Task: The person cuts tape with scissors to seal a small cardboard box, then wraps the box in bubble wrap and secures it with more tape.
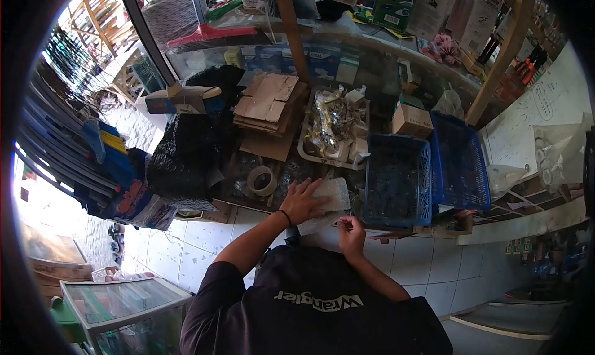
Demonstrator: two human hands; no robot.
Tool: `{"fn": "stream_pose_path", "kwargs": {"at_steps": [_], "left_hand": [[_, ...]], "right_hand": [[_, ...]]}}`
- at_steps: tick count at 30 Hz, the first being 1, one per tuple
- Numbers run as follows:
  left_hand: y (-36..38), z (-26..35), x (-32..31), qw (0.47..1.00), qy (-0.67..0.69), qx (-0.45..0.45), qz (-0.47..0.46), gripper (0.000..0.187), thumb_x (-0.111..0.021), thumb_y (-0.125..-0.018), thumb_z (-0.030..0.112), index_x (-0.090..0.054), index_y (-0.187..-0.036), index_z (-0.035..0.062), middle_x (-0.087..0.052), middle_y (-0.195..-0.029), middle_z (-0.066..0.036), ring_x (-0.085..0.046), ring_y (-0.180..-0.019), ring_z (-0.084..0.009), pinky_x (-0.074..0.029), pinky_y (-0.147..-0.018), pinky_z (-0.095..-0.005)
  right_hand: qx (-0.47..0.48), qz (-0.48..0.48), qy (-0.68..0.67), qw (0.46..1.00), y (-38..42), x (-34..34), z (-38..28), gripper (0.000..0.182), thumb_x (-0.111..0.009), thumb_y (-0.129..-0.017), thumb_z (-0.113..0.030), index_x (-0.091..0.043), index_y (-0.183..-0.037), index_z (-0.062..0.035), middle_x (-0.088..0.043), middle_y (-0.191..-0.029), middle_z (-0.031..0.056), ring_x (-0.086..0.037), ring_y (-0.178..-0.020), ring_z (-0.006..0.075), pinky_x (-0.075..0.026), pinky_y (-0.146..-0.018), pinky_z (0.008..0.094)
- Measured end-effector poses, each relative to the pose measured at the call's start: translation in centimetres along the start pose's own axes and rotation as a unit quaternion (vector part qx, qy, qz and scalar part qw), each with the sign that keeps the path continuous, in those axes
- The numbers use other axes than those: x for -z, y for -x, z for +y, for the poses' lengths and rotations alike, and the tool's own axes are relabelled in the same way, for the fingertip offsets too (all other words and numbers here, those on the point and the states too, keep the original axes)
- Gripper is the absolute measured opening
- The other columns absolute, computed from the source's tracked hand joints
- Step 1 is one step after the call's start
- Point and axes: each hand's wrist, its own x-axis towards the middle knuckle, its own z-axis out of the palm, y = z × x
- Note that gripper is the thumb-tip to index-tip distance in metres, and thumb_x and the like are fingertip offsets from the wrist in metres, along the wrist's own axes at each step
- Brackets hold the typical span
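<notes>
- Spread fingers of the left hand (302,201) lie flat on the bubble wrap (335,195), palm down; a dark band (284,217) circles that wrist.
- The right hand (352,236) is just beside the wrap's near right corner, fingers curled toward the thumb; whether they pinch anything, or whether they touch the wrap, I cannot tell.
- The bubble wrap is at the front edge of the cluttered work surface, in front of the person's body, its near part reaching past that edge; what, if anything, lies inside it is unclear.
- Left of the left hand, a roll of tape (273,182) lies near the surface's front.
- Behind the roll sits a stack of flattened cardboard (266,97).
- To the right of the stack, a white tray (328,162) holds small plastic-wrapped items (328,122).
- Right of the wrap stands a blue basket (426,194), with a second blue basket (462,166) tilted beside it.
- Behind the first basket is a small brown box (411,120).
- Black plastic sheeting (180,163) hangs at the left end.
</notes>
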Motion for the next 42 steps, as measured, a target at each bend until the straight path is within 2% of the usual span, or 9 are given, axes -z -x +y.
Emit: {"fn": "stream_pose_path", "kwargs": {"at_steps": [3, 6, 9, 12, 27, 30, 36, 39, 42], "left_hand": [[0.0, 0.0, -0.1, 1.000, -0.001, -0.003, -0.002, 0.044, -0.049, -0.085, 0.054, -0.051, -0.127, 0.0409, -0.024, -0.148, -0.009, -0.028, -0.133, -0.0344, -0.022, -0.104, -0.0607], [0.0, -0.1, -0.2, 1.000, -0.007, -0.006, 0.006, 0.044, -0.050, -0.085, 0.053, -0.051, -0.127, 0.0409, -0.024, -0.148, -0.009, -0.028, -0.133, -0.0344, -0.022, -0.103, -0.0608], [0.0, 0.0, 0.2, 1.000, 0.002, -0.003, -0.003, 0.043, -0.052, -0.085, 0.052, -0.051, -0.127, 0.0405, -0.024, -0.148, -0.009, -0.028, -0.133, -0.0344, -0.023, -0.103, -0.0610], [0.0, 0.0, 0.4, 1.000, 0.004, -0.006, -0.006, 0.042, -0.053, -0.085, 0.051, -0.052, -0.125, 0.0398, -0.024, -0.147, -0.009, -0.028, -0.133, -0.0342, -0.023, -0.102, -0.0612], [0.1, 0.1, -0.2, 0.999, -0.023, -0.020, 0.018, 0.040, -0.055, -0.085, 0.039, -0.052, -0.125, 0.0414, -0.028, -0.144, -0.008, -0.028, -0.132, -0.0327, -0.025, -0.102, -0.0620], [0.6, -0.3, -0.1, 0.999, -0.018, -0.038, 0.023, 0.032, -0.054, -0.086, 0.035, -0.059, -0.118, 0.0379, -0.032, -0.142, -0.007, -0.031, -0.130, -0.0315, -0.025, -0.103, -0.0599], [2.4, -0.5, 1.5, 0.989, 0.147, -0.008, 0.022, 0.025, -0.057, -0.086, 0.033, -0.067, -0.104, 0.0206, -0.048, -0.130, -0.008, -0.036, -0.129, -0.0274, -0.026, -0.104, -0.0532], [3.1, -1.0, 2.0, 0.981, 0.190, -0.010, 0.028, 0.032, -0.061, -0.083, 0.033, -0.065, -0.108, 0.0138, -0.053, -0.125, -0.010, -0.039, -0.127, -0.0317, -0.028, -0.106, -0.0470], [3.0, 1.1, 4.6, 0.980, 0.195, 0.024, 0.027, 0.033, -0.064, -0.081, 0.033, -0.065, -0.105, 0.0111, -0.054, -0.124, -0.010, -0.040, -0.127, -0.0334, -0.031, -0.104, -0.0473]], "right_hand": [[0.042, -0.008, 0.091, 0.995, -0.4, 0.7, -0.8, 0.011, -0.065, -0.079, -0.008, -0.062, -0.089, -0.0045, -0.059, -0.084, 0.0097, -0.058, -0.078, 0.0253, -0.045, -0.071, 0.0347], [0.198, 0.064, 0.175, 0.962, -1.3, 0.7, -1.9, 0.010, -0.065, -0.078, -0.008, -0.061, -0.087, -0.0064, -0.056, -0.086, 0.0089, -0.055, -0.084, 0.0284, -0.041, -0.077, 0.0388], [0.213, 0.056, 0.172, 0.960, -2.0, 0.7, -2.9, 0.008, -0.066, -0.076, -0.007, -0.062, -0.083, -0.0082, -0.057, -0.090, 0.0071, -0.052, -0.085, 0.0300, -0.039, -0.083, 0.0417], [0.250, -0.009, 0.169, 0.953, -3.4, 0.5, -2.1, 0.010, -0.064, -0.076, -0.008, -0.059, -0.085, -0.0092, -0.057, -0.087, 0.0088, -0.055, -0.086, 0.0307, -0.039, -0.079, 0.0427], [0.207, -0.070, 0.254, 0.942, -5.6, -0.4, -1.8, 0.012, -0.063, -0.078, -0.009, -0.056, -0.088, -0.0097, -0.061, -0.082, 0.0071, -0.056, -0.082, 0.0296, -0.039, -0.074, 0.0439], [0.181, -0.077, 0.262, 0.945, -5.8, -0.4, -2.2, 0.011, -0.062, -0.078, -0.009, -0.056, -0.086, -0.0087, -0.061, -0.079, 0.0080, -0.057, -0.079, 0.0306, -0.041, -0.071, 0.0440], [0.180, -0.091, 0.238, 0.950, -6.5, -0.4, -1.7, 0.010, -0.062, -0.079, -0.010, -0.056, -0.085, -0.0066, -0.061, -0.075, 0.0115, -0.057, -0.073, 0.0344, -0.044, -0.066, 0.0457], [0.168, -0.105, 0.222, 0.955, -6.7, -0.4, -1.7, 0.010, -0.062, -0.079, -0.010, -0.056, -0.085, -0.0059, -0.062, -0.077, 0.0130, -0.058, -0.075, 0.0356, -0.044, -0.067, 0.0461], [0.160, -0.104, 0.223, 0.956, -7.0, -0.5, -1.8, 0.010, -0.062, -0.079, -0.011, -0.056, -0.086, -0.0055, -0.062, -0.078, 0.0140, -0.058, -0.076, 0.0362, -0.045, -0.068, 0.0453]]}}
